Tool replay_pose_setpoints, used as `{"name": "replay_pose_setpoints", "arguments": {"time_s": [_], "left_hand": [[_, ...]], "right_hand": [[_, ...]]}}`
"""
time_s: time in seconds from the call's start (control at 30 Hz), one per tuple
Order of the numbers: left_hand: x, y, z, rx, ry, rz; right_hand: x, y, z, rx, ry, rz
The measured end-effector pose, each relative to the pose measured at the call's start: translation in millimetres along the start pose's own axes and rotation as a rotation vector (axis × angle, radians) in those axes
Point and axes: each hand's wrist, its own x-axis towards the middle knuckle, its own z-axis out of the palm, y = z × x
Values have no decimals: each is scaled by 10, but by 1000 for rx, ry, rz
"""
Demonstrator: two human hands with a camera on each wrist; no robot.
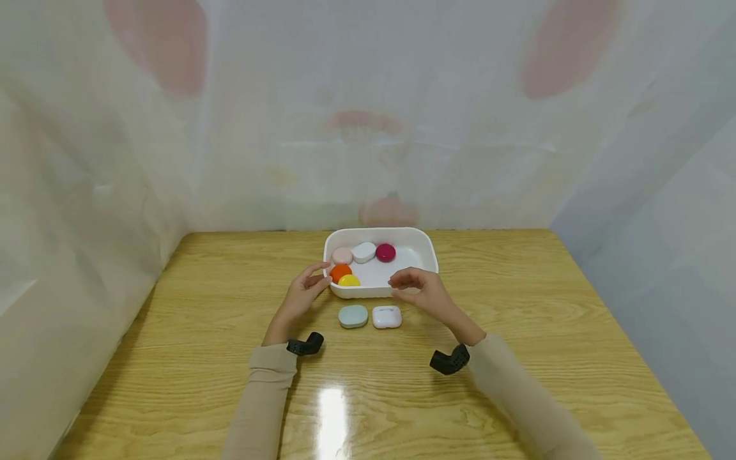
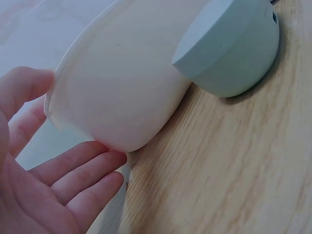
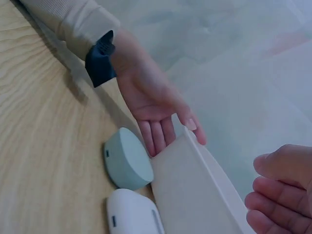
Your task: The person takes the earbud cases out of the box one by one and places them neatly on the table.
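A white plastic box [image 1: 422, 255] stands near the table's back edge. Its left front corner is gripped by my left hand [image 1: 300, 296], thumb and forefinger at the rim, the other fingers against the outer wall [image 2: 112, 97]. Over the front right rim hovers my right hand [image 1: 424, 292], fingers loosely bent and nothing seen between them. Inside lie a pale pink case [image 1: 342, 255], a white case [image 1: 364, 252], a dark red one [image 1: 386, 252], an orange one [image 1: 341, 273] and a yellow one [image 1: 349, 280]. A mint green earbud case [image 1: 353, 316] and white earbud case [image 1: 387, 317] sit in front.
The wood-grain table [image 1: 218, 306] reaches to both sides and towards me. Behind it hangs a pale patterned curtain [image 1: 276, 128], which also runs along the left side. Black wrist cameras [image 1: 450, 360] are strapped at both wrists.
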Motion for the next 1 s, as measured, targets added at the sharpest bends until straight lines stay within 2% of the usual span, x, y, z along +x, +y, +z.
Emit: {"name": "replay_pose_setpoints", "arguments": {"time_s": [0.2, 0.5, 0.73, 1.0], "left_hand": [[0, -3, 4, -2, -4, 12], [9, -5, 9, -6, -7, 32], [-121, 260, -1, -33, -37, 1], [-119, 257, 6, -19, -42, -12]], "right_hand": [[195, 33, 1, 52, 0, 14], [435, 54, 43, 30, -23, 32], [646, 133, 47, -11, -38, 52], [845, 206, 31, -44, -23, 111]]}}
